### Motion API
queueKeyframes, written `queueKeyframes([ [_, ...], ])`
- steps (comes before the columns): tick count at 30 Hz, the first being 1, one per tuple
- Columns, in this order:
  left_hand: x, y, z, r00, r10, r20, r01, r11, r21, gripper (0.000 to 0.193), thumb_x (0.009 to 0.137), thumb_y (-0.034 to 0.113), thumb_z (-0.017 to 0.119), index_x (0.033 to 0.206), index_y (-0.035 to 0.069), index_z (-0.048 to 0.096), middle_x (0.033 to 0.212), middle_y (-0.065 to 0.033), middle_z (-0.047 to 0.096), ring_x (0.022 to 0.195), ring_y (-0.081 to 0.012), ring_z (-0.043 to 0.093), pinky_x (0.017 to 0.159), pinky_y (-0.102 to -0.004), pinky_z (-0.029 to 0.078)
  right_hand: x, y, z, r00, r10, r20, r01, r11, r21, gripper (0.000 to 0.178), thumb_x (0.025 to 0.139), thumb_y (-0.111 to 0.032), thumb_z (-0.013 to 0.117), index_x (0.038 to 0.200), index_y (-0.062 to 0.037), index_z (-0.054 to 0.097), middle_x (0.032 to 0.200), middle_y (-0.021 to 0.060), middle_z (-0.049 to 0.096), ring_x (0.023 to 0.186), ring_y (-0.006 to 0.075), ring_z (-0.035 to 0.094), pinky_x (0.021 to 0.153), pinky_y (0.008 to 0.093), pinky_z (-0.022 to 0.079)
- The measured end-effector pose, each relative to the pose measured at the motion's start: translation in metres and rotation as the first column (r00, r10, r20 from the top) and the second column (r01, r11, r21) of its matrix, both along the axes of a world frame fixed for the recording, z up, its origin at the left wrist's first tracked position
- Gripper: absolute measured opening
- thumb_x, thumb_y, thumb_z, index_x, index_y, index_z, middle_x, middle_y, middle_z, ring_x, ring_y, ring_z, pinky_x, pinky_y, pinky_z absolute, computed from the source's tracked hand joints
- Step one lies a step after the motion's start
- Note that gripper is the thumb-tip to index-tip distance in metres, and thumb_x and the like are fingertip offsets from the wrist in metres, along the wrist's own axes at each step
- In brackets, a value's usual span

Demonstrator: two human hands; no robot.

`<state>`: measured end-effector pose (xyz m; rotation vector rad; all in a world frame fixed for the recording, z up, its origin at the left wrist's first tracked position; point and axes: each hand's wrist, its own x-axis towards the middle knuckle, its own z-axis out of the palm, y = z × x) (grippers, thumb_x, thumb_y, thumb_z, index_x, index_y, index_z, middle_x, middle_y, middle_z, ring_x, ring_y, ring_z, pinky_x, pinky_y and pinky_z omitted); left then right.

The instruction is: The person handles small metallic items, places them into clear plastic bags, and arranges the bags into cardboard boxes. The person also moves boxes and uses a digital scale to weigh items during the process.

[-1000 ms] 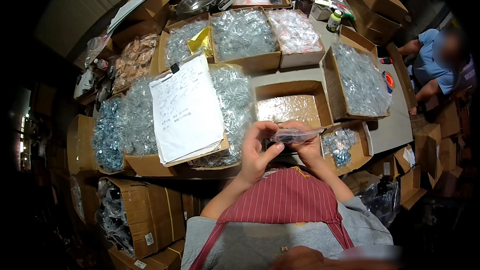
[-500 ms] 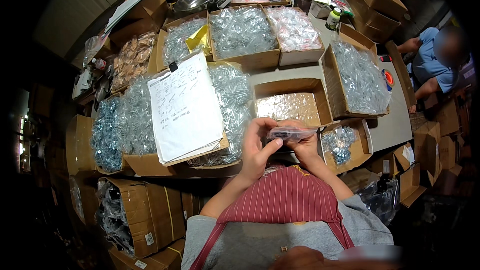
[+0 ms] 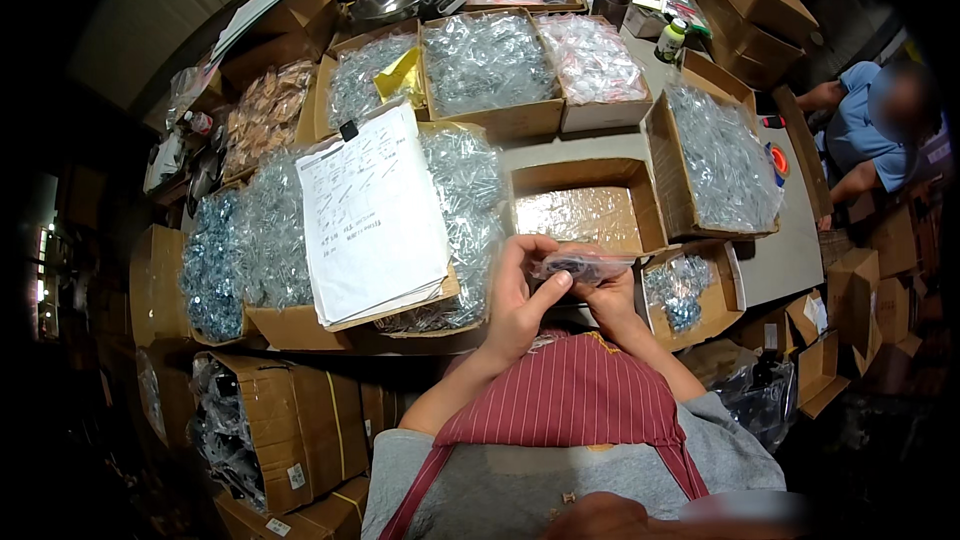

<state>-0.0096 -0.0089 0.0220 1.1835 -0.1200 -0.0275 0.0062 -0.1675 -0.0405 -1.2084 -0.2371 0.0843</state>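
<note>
Between my hands is a small clear plastic bag (image 3: 598, 267) with dark pieces inside, held just in front of my striped apron. My left hand (image 3: 521, 292) grips its left end, thumb on top and fingers behind. At the other end, my right hand (image 3: 610, 302) closes on the bag from below, its fingers partly covered by the plastic. Just beyond stands an open cardboard box (image 3: 643, 208) with its shiny brown bottom showing. A small tray (image 3: 722, 318) of little bags of metal parts sits to the right of my right hand.
Cartons heaped with bagged screws (image 3: 488, 65) line the back of the table, and another carton (image 3: 720, 160) stands at right. A clipboard with papers (image 3: 375, 215) lies over the left cartons. At far right sits a person in blue (image 3: 868, 125). Stacked cartons (image 3: 300, 430) stand at lower left.
My left thumb has shifted slightly right and up over the bag, pressing on its dark contents. The bag stays between both hands.
</note>
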Motion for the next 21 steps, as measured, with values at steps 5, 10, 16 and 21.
queueKeyframes([
  [5,-0.002,0.000,0.003,1.000,-0.014,-0.021,0.013,0.999,-0.045,0.035,0.089,0.006,0.064,0.120,0.002,0.049,0.109,-0.0070,0.053,0.101,-0.0136,0.052,0.093,-0.0293,0.041,-0.001,0.000,0.011,0.999,-0.026,0.033,0.028,0.998,-0.062,0.027,0.090,-0.005,0.069,0.116,0.0026,0.067,0.111,0.0067,0.070,0.101,0.0134,0.065,0.087,0.0291,0.052],
  [10,-0.002,0.002,0.005,0.998,-0.017,-0.057,0.014,0.998,-0.065,0.034,0.089,0.006,0.063,0.119,0.001,0.049,0.109,-0.0066,0.053,0.101,-0.0130,0.053,0.092,-0.0287,0.042,-0.002,-0.001,0.016,0.998,-0.025,0.054,0.031,0.993,-0.114,0.032,0.084,-0.004,0.075,0.114,0.0013,0.067,0.112,0.0079,0.068,0.101,0.0174,0.064,0.090,0.0317,0.052],
  [16,-0.001,0.000,0.005,0.997,-0.011,-0.077,0.007,0.999,-0.051,0.033,0.090,0.006,0.064,0.118,0.001,0.049,0.108,-0.0062,0.054,0.100,-0.0124,0.053,0.091,-0.0281,0.042,-0.004,0.003,0.014,0.996,-0.080,-0.025,0.077,0.993,-0.089,0.028,0.089,-0.002,0.068,0.117,0.0024,0.068,0.108,0.0064,0.071,0.097,0.0125,0.065,0.084,0.0277,0.053],
  [21,-0.001,-0.002,0.002,1.000,0.008,-0.024,-0.008,1.000,-0.025,0.030,0.091,0.008,0.064,0.116,0.001,0.050,0.106,-0.0061,0.055,0.098,-0.0120,0.053,0.090,-0.0278,0.043,-0.005,0.003,0.009,0.995,-0.090,-0.051,0.086,0.993,-0.077,0.029,0.088,0.000,0.068,0.117,0.0019,0.068,0.107,0.0062,0.071,0.096,0.0121,0.065,0.083,0.0275,0.053],
])
